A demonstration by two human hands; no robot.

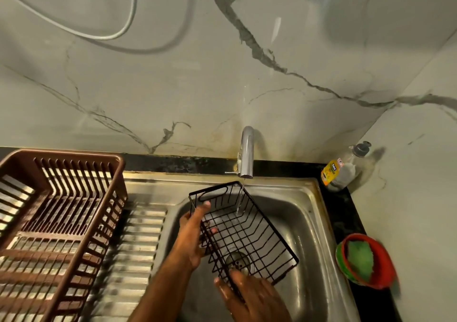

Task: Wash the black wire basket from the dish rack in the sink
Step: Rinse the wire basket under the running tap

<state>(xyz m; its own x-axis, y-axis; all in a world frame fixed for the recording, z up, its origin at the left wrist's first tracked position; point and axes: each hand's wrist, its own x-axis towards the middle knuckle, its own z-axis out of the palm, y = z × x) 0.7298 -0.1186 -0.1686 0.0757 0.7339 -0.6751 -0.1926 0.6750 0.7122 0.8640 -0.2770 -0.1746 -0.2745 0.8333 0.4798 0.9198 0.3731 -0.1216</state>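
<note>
Head view: black wire basket (243,230) held tilted over the bowl of the steel sink (304,225), its far short end raised toward the faucet (246,153), its near end low above the drain (238,262). Thin stream of water (239,199) falls from the spout into the basket near its far end. Left hand (194,235) grasps the basket's left long side, thumb along the rim, fingers curled through the wires. Right hand (249,297), wet, lies against the near short end with fingers spread on the wires; whether it clamps the wire cannot be told. Brown plastic dish rack (57,222) sits on the ribbed drainboard (138,242) at the sink's left. Soap bottle (342,171) stands at the back right corner of the counter. Red bowl (382,262) with a green scrub pad (359,257) sits on the counter's right edge, beside the sink.
</note>
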